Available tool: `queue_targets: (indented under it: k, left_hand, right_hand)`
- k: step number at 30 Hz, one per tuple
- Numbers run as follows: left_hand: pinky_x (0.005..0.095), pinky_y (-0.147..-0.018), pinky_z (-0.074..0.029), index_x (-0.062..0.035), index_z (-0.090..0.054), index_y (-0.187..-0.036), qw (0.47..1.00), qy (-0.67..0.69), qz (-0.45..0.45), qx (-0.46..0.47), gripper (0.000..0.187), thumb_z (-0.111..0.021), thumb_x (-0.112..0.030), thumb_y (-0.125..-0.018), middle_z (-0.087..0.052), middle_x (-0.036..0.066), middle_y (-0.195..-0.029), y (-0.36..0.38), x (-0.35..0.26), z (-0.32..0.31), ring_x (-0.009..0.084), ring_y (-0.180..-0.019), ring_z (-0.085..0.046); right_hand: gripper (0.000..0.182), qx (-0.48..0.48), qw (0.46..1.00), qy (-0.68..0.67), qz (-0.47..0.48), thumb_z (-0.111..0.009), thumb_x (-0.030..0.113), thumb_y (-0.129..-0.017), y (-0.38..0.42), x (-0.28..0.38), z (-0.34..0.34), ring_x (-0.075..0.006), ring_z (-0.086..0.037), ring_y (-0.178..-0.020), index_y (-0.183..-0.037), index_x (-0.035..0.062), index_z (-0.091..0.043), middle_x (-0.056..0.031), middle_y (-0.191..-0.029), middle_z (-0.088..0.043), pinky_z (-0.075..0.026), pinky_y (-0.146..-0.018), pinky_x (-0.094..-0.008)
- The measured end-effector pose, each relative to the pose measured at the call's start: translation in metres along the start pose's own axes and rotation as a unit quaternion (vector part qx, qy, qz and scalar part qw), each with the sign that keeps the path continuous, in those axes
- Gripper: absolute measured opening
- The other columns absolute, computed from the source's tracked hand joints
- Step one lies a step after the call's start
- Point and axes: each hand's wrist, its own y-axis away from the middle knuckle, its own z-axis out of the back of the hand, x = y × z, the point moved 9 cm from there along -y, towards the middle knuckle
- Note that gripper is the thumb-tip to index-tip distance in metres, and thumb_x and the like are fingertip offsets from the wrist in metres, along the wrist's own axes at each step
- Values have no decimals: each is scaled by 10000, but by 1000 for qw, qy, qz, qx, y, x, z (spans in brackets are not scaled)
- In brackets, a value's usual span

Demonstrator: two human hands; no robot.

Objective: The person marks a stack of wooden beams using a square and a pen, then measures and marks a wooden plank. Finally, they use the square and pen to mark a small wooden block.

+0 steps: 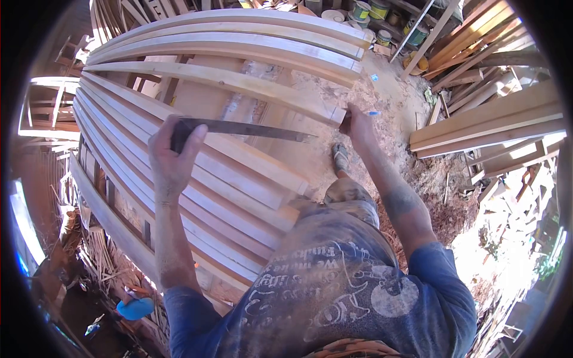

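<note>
My left hand point(169, 146) is closed around the dark handle of what looks like a try square point(250, 129). Its long, narrow metal blade points right, held above the timbers. At the near end of one separate wooden beam point(262, 90), my right hand point(360, 126) has its fingers curled, with a blue-tipped pen point(373, 113) sticking out of them. Those fingers appear to touch the beam's end, though the contact is partly hidden. Thin marked lines cross the beam close to that end.
Several pale beams point(239, 42) lie in a row beyond, and more beams point(227, 197) lie nearer my body. Thick planks point(489, 119) stick out at right. Paint cans point(361, 11) stand at the back. Scrap wood surrounds the dusty floor point(391, 101).
</note>
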Motion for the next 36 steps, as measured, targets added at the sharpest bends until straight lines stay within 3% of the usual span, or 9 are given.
queue_targets:
  k: [7, 16, 18, 20, 22, 26, 29, 32, 36]
  left_hand:
    - [240, -433, -360, -25, -561, -1012, 905, 371, 191, -76, 225, -550, -249, -1015, -537, 63, -754, -17, 23, -20, 106, -524, -480]
    - [305, -482, -449, -56, -572, -959, 769, 534, 349, 25, 221, -577, -269, -1016, -611, 69, -782, -64, 55, -205, 159, -579, -565]
    - [306, -497, -449, -54, -573, -980, 765, 530, 365, 40, 218, -588, -268, -1017, -615, 75, -807, -65, 60, -233, 171, -618, -574]
    - [316, -515, -459, -55, -572, -984, 758, 529, 378, 51, 215, -593, -266, -1017, -618, 79, -816, -67, 61, -249, 183, -643, -584]
    - [335, -538, -478, -58, -568, -972, 748, 537, 387, 52, 211, -593, -263, -1017, -621, 81, -809, -65, 61, -257, 195, -654, -594]
    - [352, -633, -539, -39, -618, -992, 738, 535, 406, 75, 203, -601, -240, -1015, -658, 77, -836, -49, 65, -268, 188, -712, -644]
    - [317, -658, -546, -5, -656, -980, 759, 504, 403, 90, 240, -618, -241, -1006, -678, 74, -830, -42, 63, -273, 155, -720, -654]
    - [336, -740, -561, 29, -682, -1021, 769, 499, 372, 145, 262, -637, -229, -998, -704, 80, -902, -49, 61, -277, 162, -802, -683]
    - [375, -845, -572, 55, -698, -1080, 775, 475, 348, 229, 290, -656, -216, -988, -726, 87, -999, -53, 53, -279, 181, -873, -704]
  right_hand:
    - [400, 172, 974, -11, -149, -481, 317, -1027, 86, -82, -40, -248, -698, -773, -1043, -36, -668, -170, -925, -732, -555, -712, -351]
    - [268, 77, 943, -312, -82, -399, 327, -1067, -74, 34, 5, -453, -637, -1149, -1008, 68, -435, -337, -1329, -556, -486, -1027, -547]
    - [266, 107, 981, -151, 59, -374, 322, -1071, -87, 41, 3, -487, -620, -1161, -997, 73, -432, -356, -1298, -559, -453, -1056, -581]
    - [264, 88, 982, -158, 56, -355, 313, -1072, -82, 40, -3, -503, -613, -1165, -987, 75, -430, -362, -1268, -567, -440, -1068, -593]
    - [260, 32, 940, -328, -91, -343, 299, -1071, -59, 13, -9, -502, -618, -1160, -977, 74, -431, -355, -1240, -579, -448, -1064, -583]
    - [295, 90, 931, -333, -120, -357, 300, -1066, -22, -9, -20, -472, -647, -1133, -988, 42, -478, -315, -1211, -614, -492, -1007, -527]
    - [370, 50, 973, -199, -101, -379, 334, -1068, -1, -5, -4, -379, -691, -1066, -1030, 8, -548, -273, -1145, -668, -521, -957, -471]
    - [469, 147, 987, 24, -60, -409, 415, -1073, 32, 0, -17, -258, -722, -916, -1038, -6, -612, -200, -997, -719, -562, -842, -388]
    - [434, 188, 980, -5, -61, -507, 429, -1059, 72, 34, -58, -168, -697, -740, -991, 25, -651, -129, -848, -725, -554, -676, -284]
